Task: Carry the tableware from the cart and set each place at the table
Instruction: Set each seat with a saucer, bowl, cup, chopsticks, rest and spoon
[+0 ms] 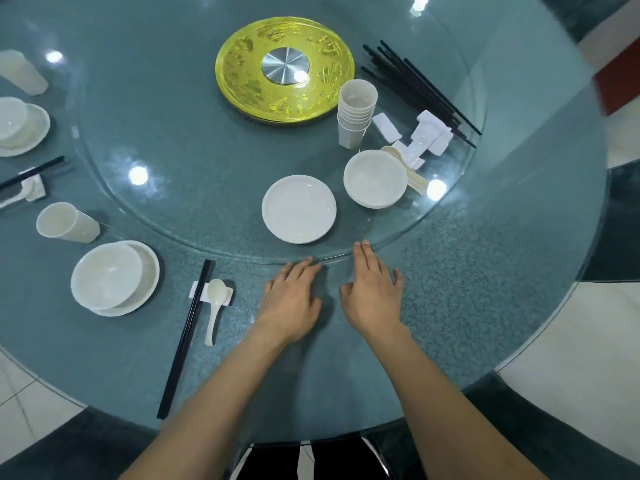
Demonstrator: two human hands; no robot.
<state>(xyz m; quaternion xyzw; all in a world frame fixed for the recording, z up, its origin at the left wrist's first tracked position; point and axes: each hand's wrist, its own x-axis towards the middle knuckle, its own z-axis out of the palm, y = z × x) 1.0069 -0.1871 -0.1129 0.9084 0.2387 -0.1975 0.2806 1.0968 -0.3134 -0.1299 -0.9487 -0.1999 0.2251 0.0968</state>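
White, glossy round plate (299, 208) beside a deeper white bowl (375, 178)

On the turntable (180, 140), a plate (299, 208) lies left of a bowl (375, 178), with stacked cups (356, 112) behind it.

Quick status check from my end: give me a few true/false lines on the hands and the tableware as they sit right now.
1. Both hands hold nothing. True: the left hand and the right hand lie open at the rim of the glass turntable.
2. The cup stack stands off the turntable. False: it stands on it, near the yellow disc.
3. The lone plate carries a bowl. False: it is bare; the loose bowl sits beside it.
4. At the place set on the left, the set bowl sits on the set plate. True.
5. There, the spoon lies beside the black chopsticks. True.
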